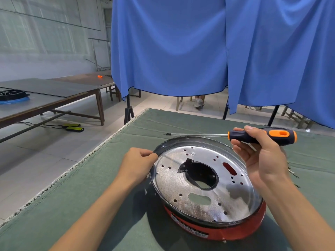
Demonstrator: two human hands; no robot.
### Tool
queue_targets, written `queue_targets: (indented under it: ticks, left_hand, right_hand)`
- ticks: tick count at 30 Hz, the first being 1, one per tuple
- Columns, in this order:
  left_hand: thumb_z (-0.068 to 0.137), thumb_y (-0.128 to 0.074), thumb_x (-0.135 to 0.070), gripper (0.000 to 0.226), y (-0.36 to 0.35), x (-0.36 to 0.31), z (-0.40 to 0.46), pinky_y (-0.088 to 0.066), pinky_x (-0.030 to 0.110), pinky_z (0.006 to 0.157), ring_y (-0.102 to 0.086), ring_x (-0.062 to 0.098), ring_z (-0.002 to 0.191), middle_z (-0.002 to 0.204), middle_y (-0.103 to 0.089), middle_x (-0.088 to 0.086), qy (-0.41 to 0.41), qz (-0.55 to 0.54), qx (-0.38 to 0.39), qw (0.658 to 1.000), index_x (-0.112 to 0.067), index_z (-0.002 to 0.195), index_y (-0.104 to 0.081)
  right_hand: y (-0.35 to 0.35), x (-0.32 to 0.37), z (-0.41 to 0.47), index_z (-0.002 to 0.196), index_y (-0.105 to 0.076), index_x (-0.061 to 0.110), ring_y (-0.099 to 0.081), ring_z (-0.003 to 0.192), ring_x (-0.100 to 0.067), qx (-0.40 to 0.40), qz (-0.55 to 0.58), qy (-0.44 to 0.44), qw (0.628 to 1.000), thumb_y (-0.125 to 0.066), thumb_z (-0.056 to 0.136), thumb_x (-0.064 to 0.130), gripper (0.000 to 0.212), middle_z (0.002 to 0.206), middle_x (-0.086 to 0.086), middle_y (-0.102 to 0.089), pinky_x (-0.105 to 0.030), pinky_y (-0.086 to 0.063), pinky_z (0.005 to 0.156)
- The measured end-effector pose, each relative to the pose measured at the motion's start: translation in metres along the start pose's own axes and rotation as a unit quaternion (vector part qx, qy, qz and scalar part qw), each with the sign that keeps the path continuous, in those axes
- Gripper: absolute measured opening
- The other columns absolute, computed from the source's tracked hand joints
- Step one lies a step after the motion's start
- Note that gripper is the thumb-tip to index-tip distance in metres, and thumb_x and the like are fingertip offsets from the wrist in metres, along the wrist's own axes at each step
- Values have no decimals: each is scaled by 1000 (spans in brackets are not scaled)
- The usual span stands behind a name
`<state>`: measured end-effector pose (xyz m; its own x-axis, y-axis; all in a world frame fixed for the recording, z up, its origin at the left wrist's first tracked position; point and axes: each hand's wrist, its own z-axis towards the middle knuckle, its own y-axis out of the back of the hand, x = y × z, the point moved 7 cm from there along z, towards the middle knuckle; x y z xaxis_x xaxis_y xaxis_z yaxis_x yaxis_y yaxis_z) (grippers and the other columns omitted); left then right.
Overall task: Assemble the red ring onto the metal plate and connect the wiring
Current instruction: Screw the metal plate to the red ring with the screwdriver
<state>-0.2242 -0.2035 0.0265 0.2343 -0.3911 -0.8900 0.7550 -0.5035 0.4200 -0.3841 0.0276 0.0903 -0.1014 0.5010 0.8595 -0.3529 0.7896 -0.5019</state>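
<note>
A round metal plate (197,194) with a central hole, slots and small holes sits tilted inside a red ring (241,230) on the green mat. My left hand (137,163) pinches the plate's rim at its left edge. My right hand (261,156) grips a black-and-orange screwdriver (262,135) above the plate's far right side, the shaft pointing left. Thin wires (292,173) peek out behind my right wrist.
The green mat (81,196) covers the table, whose left edge drops to the tiled floor. Blue curtains (199,48) hang behind the table on black stands. Long benches (45,95) stand at the left. A seated person's feet (199,103) show under the curtain.
</note>
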Motion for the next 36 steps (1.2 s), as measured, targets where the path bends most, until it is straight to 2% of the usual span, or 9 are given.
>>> queue_targets:
  ticks: [6,12,22,27,31,36]
  left_hand:
    - [79,-54,-10,31,-2,0,-3,-25,20,40,-29,17,38,47,-28,6,-8,15,-5,1000,-13,50,-43]
    - [79,-54,-10,32,-2,2,-3,-27,25,45,-29,18,43,49,-29,9,-8,22,-8,1000,-2,52,-41]
    - [78,-55,-11,30,-2,3,-1,-29,29,50,-29,18,48,51,-30,10,-10,21,-13,1000,1,53,-43]
    - [75,-54,-14,31,-1,2,-1,-28,30,50,-25,18,49,51,-25,7,-21,26,-21,999,-10,50,-38]
    - [62,-48,-27,23,-1,1,-3,-28,29,49,-26,18,48,50,-26,7,-22,25,-18,999,-11,50,-38]
    - [71,-53,-20,28,-1,4,-1,-28,30,49,-28,18,47,49,-27,6,-24,29,-23,999,-9,51,-38]
  right_hand:
    - [-1,3,1,78,-64,8,-66,49,-15,12,-30,14,999,-63,86,10,8,72,-6,-73,-20,-54,50]
    - [-3,2,0,78,-64,8,-64,48,-14,22,-55,24,998,-61,87,10,10,70,-5,-72,-19,-53,48]
    - [-1,14,-2,70,-60,6,-54,37,-15,7,-100,98,990,-63,84,8,14,61,-8,-69,-20,-45,38]
    - [-8,18,-9,58,-63,12,-52,34,-18,28,-107,137,984,-61,83,3,27,59,-10,-68,-20,-42,36]
    - [-10,20,-11,56,-64,13,-51,34,-18,36,-109,141,983,-61,83,3,30,59,-11,-68,-20,-41,36]
    - [-11,23,-13,54,-65,14,-51,34,-17,40,-120,144,982,-61,83,3,31,60,-12,-68,-22,-41,35]
